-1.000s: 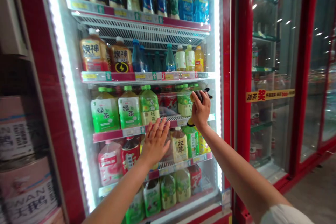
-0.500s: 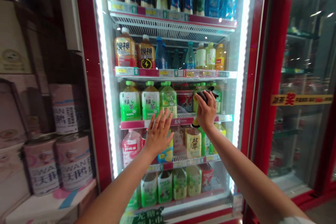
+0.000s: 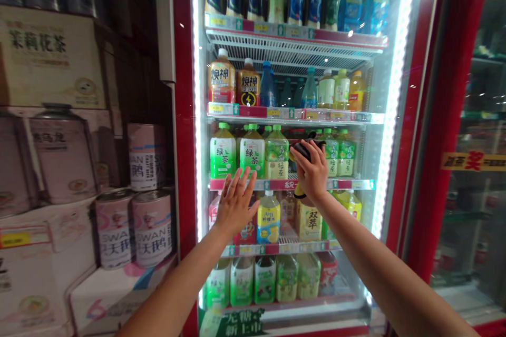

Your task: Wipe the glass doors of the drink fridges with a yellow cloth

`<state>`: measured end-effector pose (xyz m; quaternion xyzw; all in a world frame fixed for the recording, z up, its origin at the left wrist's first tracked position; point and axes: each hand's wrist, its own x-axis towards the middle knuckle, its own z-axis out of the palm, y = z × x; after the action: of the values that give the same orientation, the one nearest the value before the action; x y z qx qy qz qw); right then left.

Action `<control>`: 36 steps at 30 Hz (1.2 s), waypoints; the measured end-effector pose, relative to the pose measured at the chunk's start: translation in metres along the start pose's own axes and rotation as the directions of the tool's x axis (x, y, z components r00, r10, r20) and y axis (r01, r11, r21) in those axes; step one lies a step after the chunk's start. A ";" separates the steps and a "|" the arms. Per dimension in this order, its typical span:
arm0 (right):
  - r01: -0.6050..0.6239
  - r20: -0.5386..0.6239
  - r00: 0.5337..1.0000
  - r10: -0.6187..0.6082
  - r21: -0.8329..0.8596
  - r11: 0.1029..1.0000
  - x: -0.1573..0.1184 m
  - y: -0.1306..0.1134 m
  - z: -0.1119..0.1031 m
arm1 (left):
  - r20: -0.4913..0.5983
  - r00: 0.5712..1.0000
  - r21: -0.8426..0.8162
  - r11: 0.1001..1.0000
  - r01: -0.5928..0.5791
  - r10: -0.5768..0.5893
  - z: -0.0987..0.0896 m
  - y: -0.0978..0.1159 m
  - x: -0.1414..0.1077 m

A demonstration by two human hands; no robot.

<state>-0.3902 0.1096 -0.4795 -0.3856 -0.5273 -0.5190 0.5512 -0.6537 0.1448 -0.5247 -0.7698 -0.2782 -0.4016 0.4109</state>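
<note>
My left hand [image 3: 237,202] is open, fingers spread, in front of the shelf edge under the green tea bottles [image 3: 252,152]; it seems to hold nothing. My right hand [image 3: 315,171] is wrapped round a black-and-yellow handheld device [image 3: 302,151] with a dark cord or strap at its top. Part of the device is hidden by my fingers, so its exact kind is unclear. It stands in front of the middle shelf, just right of a yellow-green tea bottle [image 3: 277,154]. Below my hands are a yellow lemon drink bottle [image 3: 269,221] and a pale yellow bottle [image 3: 309,224].
A lit drinks fridge [image 3: 338,184] holds several shelves of bottles. Its red frame [image 3: 185,116] stands on the left. Beside it are stacked pink cans [image 3: 152,226] and boxes [image 3: 51,58]. Another glass-fronted fridge [image 3: 470,210] is at the right.
The view has swung left, so the fridge appears further right and more boxes show. My right hand, still holding the device, now lies further left relative to the shelves, as does my left hand.
</note>
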 end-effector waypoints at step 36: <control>0.288 0.178 0.927 -0.331 0.227 0.930 0.034 -0.183 0.083 | 0.092 0.969 0.082 0.971 0.224 -0.231 -0.038 -0.094 -0.077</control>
<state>-0.5878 0.1543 -0.4565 -0.2941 -0.6865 -0.5006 0.4376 -0.7795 0.1524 -0.5386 -0.7370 -0.3988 -0.3967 0.3746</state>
